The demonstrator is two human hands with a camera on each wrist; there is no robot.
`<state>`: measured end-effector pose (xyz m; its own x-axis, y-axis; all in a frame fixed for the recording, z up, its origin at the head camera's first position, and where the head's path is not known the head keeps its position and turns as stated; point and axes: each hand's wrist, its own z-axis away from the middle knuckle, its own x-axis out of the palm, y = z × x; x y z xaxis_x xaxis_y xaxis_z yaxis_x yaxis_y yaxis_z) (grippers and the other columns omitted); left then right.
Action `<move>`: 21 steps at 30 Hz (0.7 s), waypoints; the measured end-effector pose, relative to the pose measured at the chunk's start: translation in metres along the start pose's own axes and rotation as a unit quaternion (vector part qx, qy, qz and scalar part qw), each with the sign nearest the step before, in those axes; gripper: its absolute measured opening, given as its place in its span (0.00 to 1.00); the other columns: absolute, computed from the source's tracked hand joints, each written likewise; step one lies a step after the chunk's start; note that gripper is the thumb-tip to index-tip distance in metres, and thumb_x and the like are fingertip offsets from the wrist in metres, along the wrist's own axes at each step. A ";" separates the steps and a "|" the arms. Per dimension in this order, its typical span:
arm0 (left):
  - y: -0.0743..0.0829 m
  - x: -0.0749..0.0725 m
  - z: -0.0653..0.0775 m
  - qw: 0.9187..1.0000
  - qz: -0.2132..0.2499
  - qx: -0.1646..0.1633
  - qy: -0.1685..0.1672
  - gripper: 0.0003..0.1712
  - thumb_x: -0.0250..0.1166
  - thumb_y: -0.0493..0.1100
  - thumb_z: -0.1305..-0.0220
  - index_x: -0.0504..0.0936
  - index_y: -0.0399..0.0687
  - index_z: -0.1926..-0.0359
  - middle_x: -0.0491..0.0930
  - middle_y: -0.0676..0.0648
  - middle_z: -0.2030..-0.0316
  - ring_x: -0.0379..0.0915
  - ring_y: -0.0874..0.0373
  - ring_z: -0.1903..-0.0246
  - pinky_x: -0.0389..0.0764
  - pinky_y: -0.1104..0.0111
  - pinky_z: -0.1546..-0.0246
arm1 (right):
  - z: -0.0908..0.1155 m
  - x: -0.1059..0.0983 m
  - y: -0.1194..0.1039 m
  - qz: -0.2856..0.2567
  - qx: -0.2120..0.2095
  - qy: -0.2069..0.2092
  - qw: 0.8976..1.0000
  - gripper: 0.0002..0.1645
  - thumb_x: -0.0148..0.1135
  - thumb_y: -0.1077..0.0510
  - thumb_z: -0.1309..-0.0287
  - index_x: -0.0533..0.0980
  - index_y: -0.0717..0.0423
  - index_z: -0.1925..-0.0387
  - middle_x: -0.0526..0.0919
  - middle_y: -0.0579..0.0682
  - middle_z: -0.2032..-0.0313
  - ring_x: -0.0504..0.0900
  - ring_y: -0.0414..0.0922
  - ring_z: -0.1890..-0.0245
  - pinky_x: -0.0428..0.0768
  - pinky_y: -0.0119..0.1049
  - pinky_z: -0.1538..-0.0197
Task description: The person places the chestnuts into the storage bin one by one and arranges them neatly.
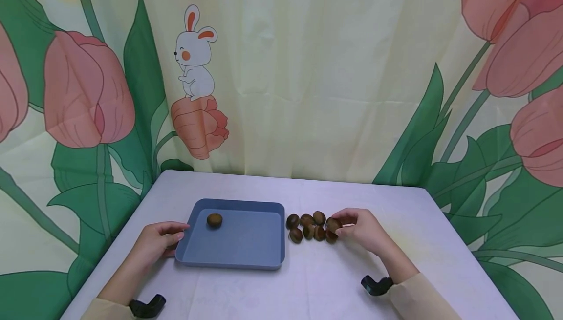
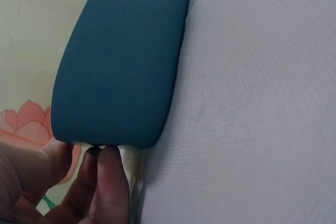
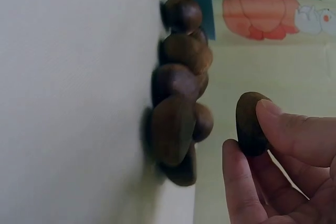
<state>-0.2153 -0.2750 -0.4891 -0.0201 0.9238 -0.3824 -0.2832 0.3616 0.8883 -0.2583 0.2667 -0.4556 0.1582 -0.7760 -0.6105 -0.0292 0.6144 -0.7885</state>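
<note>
I'm watching a person at a white table (image 1: pixel 325 286). The right hand (image 1: pixel 362 229) is pinching a brown nut (image 3: pixel 248 124) between the thumb and fingers. From the right wrist, there is a little gap showing between this nut and the bunch of brown nuts (image 1: pixel 309 231) on the table. The bunch is sitting close together, some nuts touching, just beside the right edge of the blue tray (image 1: pixel 246 244). Only a thin strip of table is lying between that edge and the nearest nuts.

The left hand (image 1: pixel 160 239) is touching the tray's left edge. Its fingertips and thumb are meeting the rim there, but I can't tell if they are pinching it. The tray is lying near the middle of the table, and its low rim is going all the way around. One nut (image 1: pixel 214 220) is sitting inside, near the back left corner. Lots of bare blue floor is stretching from it to the right and front edges.

White table is spreading wide in front of the tray and past the right hand. A curtain (image 1: pixel 316 90) is hanging behind the table's back edge.
</note>
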 end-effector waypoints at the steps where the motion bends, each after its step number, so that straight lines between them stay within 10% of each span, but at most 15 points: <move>1: 0.000 0.000 0.000 1.000 0.000 0.000 0.000 0.18 0.65 0.36 0.25 0.87 0.40 0.38 0.76 0.30 0.30 0.82 0.58 0.55 0.88 0.64 0.63 | -0.001 0.001 -0.003 -0.004 -0.004 -0.001 1.000 0.20 0.78 0.63 0.42 0.88 0.51 0.47 0.92 0.50 0.49 0.87 0.48 0.45 0.85 0.38 0.48; 21: 0.002 0.001 0.003 1.000 0.003 0.003 0.004 0.17 0.65 0.35 0.25 0.87 0.39 0.39 0.77 0.30 0.31 0.82 0.58 0.58 0.88 0.64 0.64 | -0.018 0.040 -0.061 -0.068 -0.057 -0.038 0.995 0.19 0.76 0.64 0.41 0.88 0.47 0.48 0.91 0.46 0.52 0.87 0.47 0.48 0.83 0.41 0.44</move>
<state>-0.2128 -0.2732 -0.4872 -0.0301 0.9251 -0.3785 -0.2763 0.3563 0.8926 -0.2684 0.1960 -0.4334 0.2425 -0.8347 -0.4944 -0.1131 0.4818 -0.8689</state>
